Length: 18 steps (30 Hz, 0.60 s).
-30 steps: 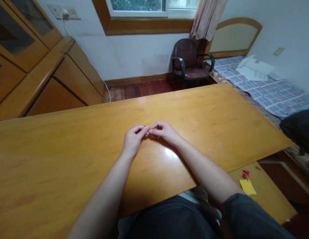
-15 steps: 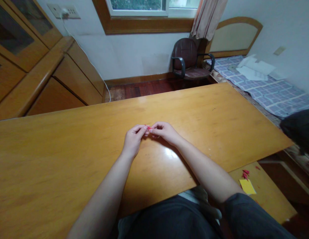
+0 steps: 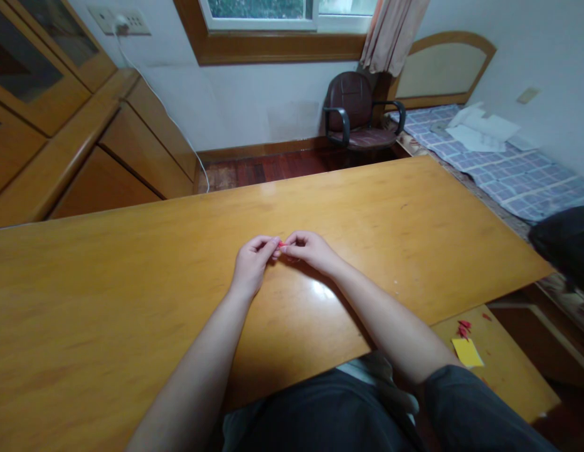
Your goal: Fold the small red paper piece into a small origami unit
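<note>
Between my fingertips is a small red piece (image 3: 283, 245), perhaps folded paper; most of it is hidden, so its exact kind does not show. My left hand (image 3: 255, 260) pinches it from the left with thumb and forefinger. From the right, my right hand (image 3: 312, 250) pinches the same piece, fingers curled. Both hands are over the middle of the wooden table (image 3: 132, 301), close to its surface.
A lower wooden surface (image 3: 512, 370) at the right holds several small red pieces (image 3: 463, 328) and a yellow paper square (image 3: 467, 353). Beyond the table stand a brown armchair (image 3: 350, 103) and a bed (image 3: 522, 166). Wooden cabinets (image 3: 150, 150) line the left side.
The fingers have shifted slightly around the red piece, and less of it shows above my left thumb. Both arms stay in nearly the same place.
</note>
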Each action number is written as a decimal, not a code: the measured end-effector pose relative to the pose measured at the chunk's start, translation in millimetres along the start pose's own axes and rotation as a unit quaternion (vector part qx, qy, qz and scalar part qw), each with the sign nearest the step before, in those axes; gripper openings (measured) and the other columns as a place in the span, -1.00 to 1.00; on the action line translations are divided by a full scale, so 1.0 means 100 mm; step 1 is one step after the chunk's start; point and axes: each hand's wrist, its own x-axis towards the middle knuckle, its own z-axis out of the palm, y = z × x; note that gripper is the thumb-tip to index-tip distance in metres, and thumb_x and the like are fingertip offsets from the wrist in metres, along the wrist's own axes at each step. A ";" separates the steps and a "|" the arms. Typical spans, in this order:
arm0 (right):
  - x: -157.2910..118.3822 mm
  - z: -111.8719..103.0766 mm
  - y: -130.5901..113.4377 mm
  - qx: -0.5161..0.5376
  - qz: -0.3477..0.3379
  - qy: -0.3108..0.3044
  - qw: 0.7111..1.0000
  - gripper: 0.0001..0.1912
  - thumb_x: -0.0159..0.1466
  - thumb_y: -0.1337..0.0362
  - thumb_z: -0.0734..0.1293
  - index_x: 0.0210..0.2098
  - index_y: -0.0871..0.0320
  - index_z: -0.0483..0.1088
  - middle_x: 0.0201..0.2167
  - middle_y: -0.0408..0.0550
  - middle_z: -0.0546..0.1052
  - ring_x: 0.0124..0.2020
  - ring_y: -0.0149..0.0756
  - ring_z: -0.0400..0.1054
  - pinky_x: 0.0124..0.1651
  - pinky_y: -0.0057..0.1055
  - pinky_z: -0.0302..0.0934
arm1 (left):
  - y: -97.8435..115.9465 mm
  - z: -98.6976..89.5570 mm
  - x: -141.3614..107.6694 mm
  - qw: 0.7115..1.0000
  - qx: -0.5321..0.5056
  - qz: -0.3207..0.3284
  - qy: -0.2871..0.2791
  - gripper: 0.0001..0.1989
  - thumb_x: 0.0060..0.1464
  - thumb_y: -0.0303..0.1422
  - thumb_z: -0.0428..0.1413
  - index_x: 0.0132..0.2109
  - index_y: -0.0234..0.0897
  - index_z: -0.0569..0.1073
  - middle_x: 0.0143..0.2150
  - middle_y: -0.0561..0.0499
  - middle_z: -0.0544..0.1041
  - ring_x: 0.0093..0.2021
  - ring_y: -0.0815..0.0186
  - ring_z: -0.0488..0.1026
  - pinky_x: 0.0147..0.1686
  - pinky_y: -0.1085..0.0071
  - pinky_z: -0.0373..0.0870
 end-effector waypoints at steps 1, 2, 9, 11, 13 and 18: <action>0.00 0.00 0.01 -0.011 -0.003 0.004 1.000 -0.68 0.08 0.09 0.48 -0.40 0.22 0.41 -0.54 -0.16 0.47 -0.51 -0.46 0.28 -0.42 -0.49 0.13 | 0.00 0.00 0.00 1.000 0.004 0.001 0.004 -0.73 -0.05 -0.18 0.31 -0.34 -0.32 0.57 -0.50 0.04 0.51 -0.50 0.44 0.39 -0.47 0.53 0.30; 0.00 0.01 0.01 -0.023 -0.006 0.008 1.000 -0.68 0.08 0.09 0.48 -0.40 0.22 0.41 -0.54 -0.16 0.47 -0.51 -0.46 0.28 -0.42 -0.49 0.12 | 0.00 0.00 0.00 1.000 0.007 0.001 0.008 -0.74 -0.05 -0.18 0.31 -0.34 -0.32 0.57 -0.50 0.04 0.51 -0.50 0.43 0.39 -0.48 0.53 0.29; 0.01 0.00 0.03 -0.019 -0.009 0.011 1.000 -0.70 0.09 0.10 0.47 -0.39 0.21 0.40 -0.55 -0.17 0.46 -0.53 -0.47 0.27 -0.44 -0.50 0.10 | -0.02 -0.01 0.02 1.000 0.014 0.000 0.011 -0.74 -0.02 -0.19 0.29 -0.29 -0.33 0.60 -0.47 0.00 0.55 -0.46 0.40 0.41 -0.45 0.50 0.31; 0.01 0.00 0.03 -0.017 -0.008 0.012 1.000 -0.69 0.08 0.10 0.47 -0.39 0.21 0.40 -0.55 -0.17 0.46 -0.53 -0.47 0.27 -0.43 -0.49 0.10 | -0.04 -0.02 0.02 1.000 0.012 0.003 0.010 -0.73 -0.02 -0.19 0.29 -0.28 -0.33 0.61 -0.45 -0.01 0.56 -0.45 0.40 0.43 -0.44 0.50 0.32; 0.00 0.00 0.02 -0.024 -0.008 0.016 1.000 -0.69 0.08 0.10 0.46 -0.39 0.21 0.40 -0.55 -0.17 0.46 -0.52 -0.46 0.28 -0.42 -0.49 0.10 | -0.04 -0.02 0.02 1.000 0.009 0.004 0.009 -0.73 -0.02 -0.19 0.29 -0.27 -0.33 0.61 -0.43 -0.02 0.57 -0.44 0.40 0.43 -0.43 0.50 0.33; 0.00 0.00 -0.01 -0.032 -0.008 0.017 0.999 -0.69 0.09 0.10 0.46 -0.39 0.22 0.41 -0.54 -0.17 0.47 -0.52 -0.47 0.27 -0.43 -0.50 0.09 | -0.04 -0.02 0.02 1.000 0.006 0.002 0.006 -0.72 -0.01 -0.19 0.28 -0.26 -0.34 0.61 -0.42 -0.02 0.57 -0.44 0.40 0.43 -0.43 0.50 0.33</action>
